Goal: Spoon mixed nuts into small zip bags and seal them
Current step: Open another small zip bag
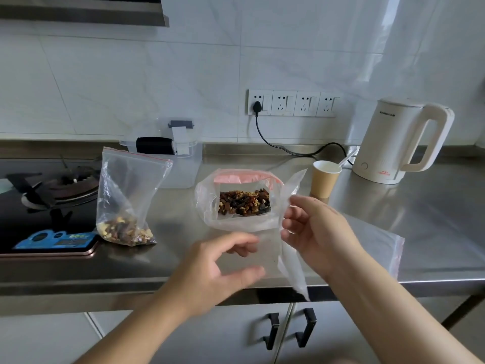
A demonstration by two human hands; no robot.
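A large clear bag (pixel 210 206) with its red-striped mouth rolled open sits mid-counter and holds mixed nuts (pixel 244 202). A small zip bag (pixel 126 195) with nuts in its bottom stands upright to the left. My right hand (pixel 315 229) pinches an empty clear zip bag (pixel 291 266) that hangs edge-on in front of the nut bag. Blurred, my left hand (pixel 223 269) hovers just left of that bag with fingers loosely curved, holding nothing. A paper cup (pixel 325 178) with a white spoon handle (pixel 347 158) in it stands behind my right hand.
More empty zip bags (pixel 380 248) lie flat on the steel counter (pixel 420 211) at right. A white kettle (pixel 399 143) stands back right, a clear plastic box (pixel 178 153) back centre, a gas hob (pixel 52 190) at left. The counter's front edge runs below my hands.
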